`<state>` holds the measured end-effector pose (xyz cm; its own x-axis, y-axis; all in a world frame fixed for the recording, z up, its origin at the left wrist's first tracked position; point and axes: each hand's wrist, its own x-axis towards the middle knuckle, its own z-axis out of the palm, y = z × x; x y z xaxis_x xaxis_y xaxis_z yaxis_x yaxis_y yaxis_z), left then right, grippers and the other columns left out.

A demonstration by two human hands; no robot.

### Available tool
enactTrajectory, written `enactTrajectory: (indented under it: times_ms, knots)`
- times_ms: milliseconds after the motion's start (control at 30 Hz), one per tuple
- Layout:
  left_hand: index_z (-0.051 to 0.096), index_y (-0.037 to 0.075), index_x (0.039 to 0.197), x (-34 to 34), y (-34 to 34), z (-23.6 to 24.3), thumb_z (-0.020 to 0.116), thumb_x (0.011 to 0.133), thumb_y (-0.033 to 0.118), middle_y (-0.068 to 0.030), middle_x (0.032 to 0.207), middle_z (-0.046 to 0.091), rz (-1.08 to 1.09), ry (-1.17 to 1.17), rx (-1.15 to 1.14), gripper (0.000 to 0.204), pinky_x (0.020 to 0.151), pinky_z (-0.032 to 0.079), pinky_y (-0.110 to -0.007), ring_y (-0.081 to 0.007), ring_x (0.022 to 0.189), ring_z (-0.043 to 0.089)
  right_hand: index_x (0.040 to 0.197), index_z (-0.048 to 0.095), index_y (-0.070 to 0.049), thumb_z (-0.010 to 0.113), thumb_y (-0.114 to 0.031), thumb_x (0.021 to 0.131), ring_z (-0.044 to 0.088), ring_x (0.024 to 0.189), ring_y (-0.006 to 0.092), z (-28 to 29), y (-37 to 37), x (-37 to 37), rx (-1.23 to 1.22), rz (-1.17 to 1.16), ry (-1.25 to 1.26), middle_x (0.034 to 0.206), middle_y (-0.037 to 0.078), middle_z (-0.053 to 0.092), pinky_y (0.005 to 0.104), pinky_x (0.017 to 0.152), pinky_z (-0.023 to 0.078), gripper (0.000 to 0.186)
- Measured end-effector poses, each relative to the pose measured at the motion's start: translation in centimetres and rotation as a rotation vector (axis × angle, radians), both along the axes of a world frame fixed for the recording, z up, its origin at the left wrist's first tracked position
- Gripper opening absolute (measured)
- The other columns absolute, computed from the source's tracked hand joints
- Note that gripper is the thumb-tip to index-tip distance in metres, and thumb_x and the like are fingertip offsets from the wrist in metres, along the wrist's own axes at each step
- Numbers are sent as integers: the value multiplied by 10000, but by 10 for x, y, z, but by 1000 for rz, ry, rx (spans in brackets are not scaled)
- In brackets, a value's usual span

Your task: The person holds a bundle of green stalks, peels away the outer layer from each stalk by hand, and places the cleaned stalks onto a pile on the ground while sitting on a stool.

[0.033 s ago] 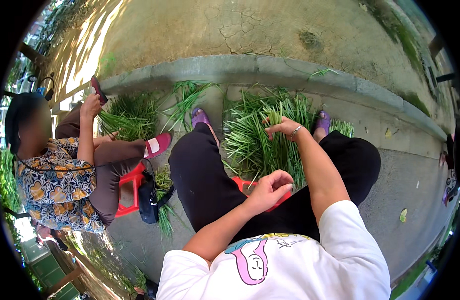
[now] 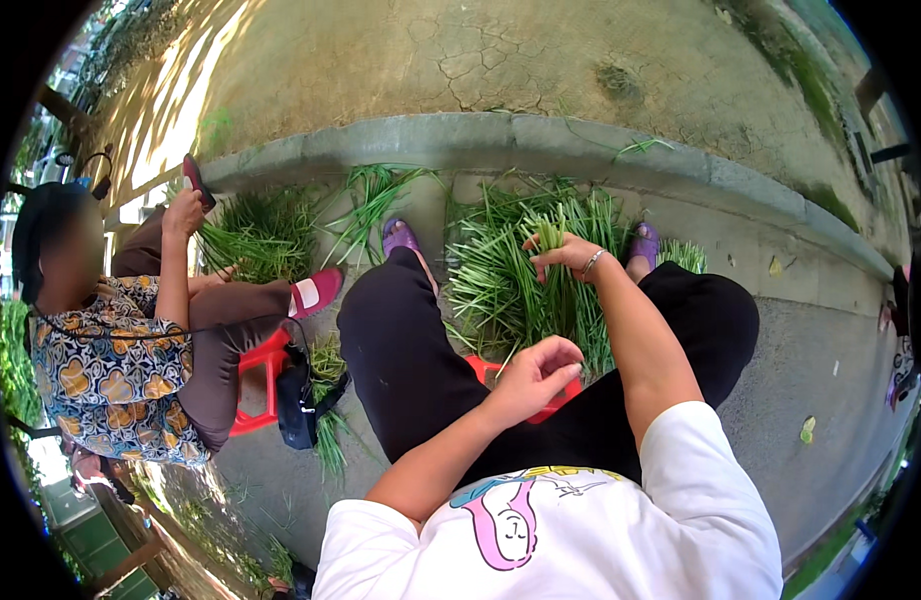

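My right hand (image 2: 573,256) is closed around a small bunch of green stalks (image 2: 550,234), whose pale cut ends stick up past the fingers. It is held over a large pile of long green stalks (image 2: 491,285) between my feet. Nearer my body, above my lap, is my left hand (image 2: 526,386). Its fingers are curled and the thumb comes close to the fingertips; whatever lies between them, if anything, is too small to see. A red plastic stool (image 2: 561,402) shows under me, partly hidden by the left hand and my legs.
A person (image 2: 121,350) in a patterned top sits at the left, by another heap of green stalks (image 2: 266,230). A black bag (image 2: 298,408) hangs beside a red stool (image 2: 266,385). Loose stalks (image 2: 371,200) lie near the concrete kerb (image 2: 431,137) ahead.
My left hand has shifted very slightly to the left, with thumb and fingertips a little closer together. The right hand keeps its hold on the green stalks.
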<state>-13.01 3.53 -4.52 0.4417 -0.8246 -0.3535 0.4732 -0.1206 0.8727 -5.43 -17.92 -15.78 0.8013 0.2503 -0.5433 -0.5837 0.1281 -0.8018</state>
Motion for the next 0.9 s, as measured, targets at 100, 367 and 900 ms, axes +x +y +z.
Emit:
enactTrajectory:
  times_ms: [100,367,900]
  knots:
    - [525,40,1012,14,3,12,546,856,60,10,920,555,98,-14,-77,159,777,435,-208,-64,849,542,942,547,-31,635,-84,732,592,609,155,26,-8,-1,-33,57,-82,708,33,568,285,669,437,234]
    - [196,71,1362,87,-4,53,703,714,88,-121,1294,389,264,-484,45,823,943,355,-359,-247,1193,381,792,564,-23,608,-53,761,582,600,151,168,-10,3,-66,213,-295,678,60,583,270,680,443,62]
    - [381,25,1182,135,-65,66,636,781,189,-143,878,551,-80,39,-488,503,666,512,-334,-233,818,582,866,527,-11,678,-236,747,485,673,91,263,11,26,-474,165,-422,786,19,542,245,590,416,295]
